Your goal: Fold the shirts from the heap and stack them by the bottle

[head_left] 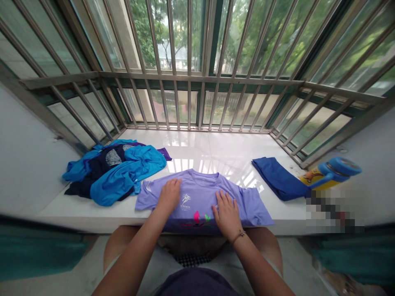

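Observation:
A lavender T-shirt [202, 193] is spread out in front of me, neckline facing the window, with a white logo and a pink and green print on its chest. Its lower part hangs over the near edge of the ledge. On the shirt's left chest, beside the logo, rests my left hand [169, 197], open, its fingers close together and slightly bent. My right hand [227, 211] lies flat on the right side of the chest, fingers spread. Neither hand visibly grips the fabric.
Rumpled bright blue and dark navy clothes [129, 168] lie piled on the left of the white ledge [212, 148]. To the right are a folded blue garment [279, 179] and a yellow and blue bottle [331, 172]. Metal window bars [203, 78] enclose the far side.

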Action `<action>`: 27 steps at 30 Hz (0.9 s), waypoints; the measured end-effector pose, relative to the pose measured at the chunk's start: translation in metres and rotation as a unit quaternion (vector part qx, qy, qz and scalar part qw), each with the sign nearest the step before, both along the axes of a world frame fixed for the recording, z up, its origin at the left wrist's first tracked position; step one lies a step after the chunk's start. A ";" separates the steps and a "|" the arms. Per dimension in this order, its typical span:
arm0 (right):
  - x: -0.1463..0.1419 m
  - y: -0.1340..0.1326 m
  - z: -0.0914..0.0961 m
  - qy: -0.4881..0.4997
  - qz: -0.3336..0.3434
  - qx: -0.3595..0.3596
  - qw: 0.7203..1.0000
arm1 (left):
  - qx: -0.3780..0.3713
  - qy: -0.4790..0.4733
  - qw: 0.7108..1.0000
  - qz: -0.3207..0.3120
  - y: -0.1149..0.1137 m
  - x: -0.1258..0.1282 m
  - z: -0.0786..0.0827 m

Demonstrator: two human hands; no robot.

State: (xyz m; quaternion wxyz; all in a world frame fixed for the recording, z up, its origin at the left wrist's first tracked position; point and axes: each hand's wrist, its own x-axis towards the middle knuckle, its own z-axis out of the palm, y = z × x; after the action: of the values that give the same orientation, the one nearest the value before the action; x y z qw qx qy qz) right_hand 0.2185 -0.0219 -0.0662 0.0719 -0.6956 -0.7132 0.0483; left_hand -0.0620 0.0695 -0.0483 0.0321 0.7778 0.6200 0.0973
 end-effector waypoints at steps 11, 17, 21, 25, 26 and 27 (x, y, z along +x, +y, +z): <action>0.039 0.103 0.048 -0.059 0.057 -0.077 0.994 | -0.144 0.015 0.982 -0.124 0.102 0.034 0.024; 0.048 0.133 0.064 -0.068 0.103 -0.101 0.987 | -0.165 0.029 0.975 -0.145 0.118 0.032 0.030; 0.056 0.141 0.070 -0.075 0.109 -0.091 0.987 | -0.164 0.020 0.974 -0.155 0.123 0.023 0.035; 0.057 0.143 0.071 -0.078 0.086 -0.073 0.991 | -0.161 0.016 0.976 -0.144 0.129 0.010 0.039; 0.057 0.142 0.070 -0.076 0.080 -0.069 0.991 | -0.159 0.019 0.978 -0.134 0.130 0.009 0.038; 0.057 0.140 0.069 -0.075 0.076 -0.065 0.992 | -0.157 0.024 0.980 -0.122 0.129 0.010 0.037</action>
State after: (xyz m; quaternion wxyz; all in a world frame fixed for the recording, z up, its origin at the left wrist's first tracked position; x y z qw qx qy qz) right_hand 0.2751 0.1184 0.0025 -0.0308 -0.6444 -0.7626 0.0478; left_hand -0.0524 0.1987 -0.0110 0.1502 0.8349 0.5289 -0.0243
